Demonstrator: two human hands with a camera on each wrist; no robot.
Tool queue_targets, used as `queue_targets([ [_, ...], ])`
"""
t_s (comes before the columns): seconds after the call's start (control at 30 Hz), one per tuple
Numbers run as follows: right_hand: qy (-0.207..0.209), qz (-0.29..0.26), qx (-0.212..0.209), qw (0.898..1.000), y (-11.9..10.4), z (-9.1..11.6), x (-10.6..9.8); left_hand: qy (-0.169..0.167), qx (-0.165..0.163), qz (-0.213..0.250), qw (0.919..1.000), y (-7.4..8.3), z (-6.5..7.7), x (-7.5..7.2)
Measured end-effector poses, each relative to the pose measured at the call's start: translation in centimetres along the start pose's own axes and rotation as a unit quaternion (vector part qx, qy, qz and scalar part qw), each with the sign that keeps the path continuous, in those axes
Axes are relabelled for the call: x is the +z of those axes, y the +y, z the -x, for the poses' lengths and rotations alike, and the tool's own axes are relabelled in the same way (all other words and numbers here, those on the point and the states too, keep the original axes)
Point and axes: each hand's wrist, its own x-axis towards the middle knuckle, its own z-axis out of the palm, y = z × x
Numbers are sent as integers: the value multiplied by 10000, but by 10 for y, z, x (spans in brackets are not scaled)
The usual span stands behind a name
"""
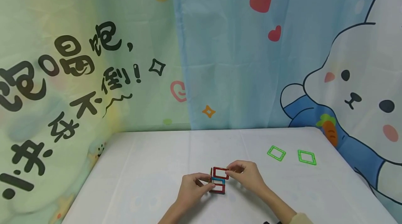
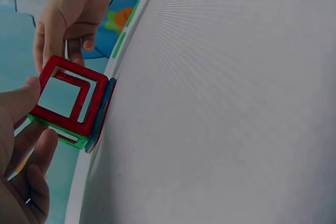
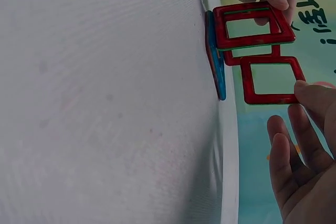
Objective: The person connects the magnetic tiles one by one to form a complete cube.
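Note:
My left hand [image 1: 195, 189] holds a small boxy structure of magnetic tile frames. Its thumb lies on the front red tile [image 2: 59, 119], its fingers at the side by a green tile [image 2: 79, 143]. Blue tile [image 3: 221, 74] edges show at the structure's base, against the white table. In my right hand [image 1: 246, 175], a loose-looking red square tile [image 3: 270, 99] is pinched by one edge between thumb and fingers. This tile stands upright beside the structure's rear; whether it touches it I cannot tell. Another red tile of the structure shows behind the front one in the right wrist view.
Two green square tiles, one tilted [image 1: 280, 149] and one farther right [image 1: 306, 163], lie flat toward the table's back right. A white cloth covers the table [image 1: 150, 161]. A printed curtain [image 1: 226, 77] hangs behind. Dark bits [image 1: 266, 222] show at the bottom edge.

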Motion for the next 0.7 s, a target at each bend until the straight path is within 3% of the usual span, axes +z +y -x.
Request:
queue_targets([
  [0.17,-24,43,28,10000,0,-2,3,-58,-122,-7,9999,0,-1,-2],
  [0.7,-118,92,40,9999,-1,-3,6,-64,-23,-62,10000,0,-1,-4],
])
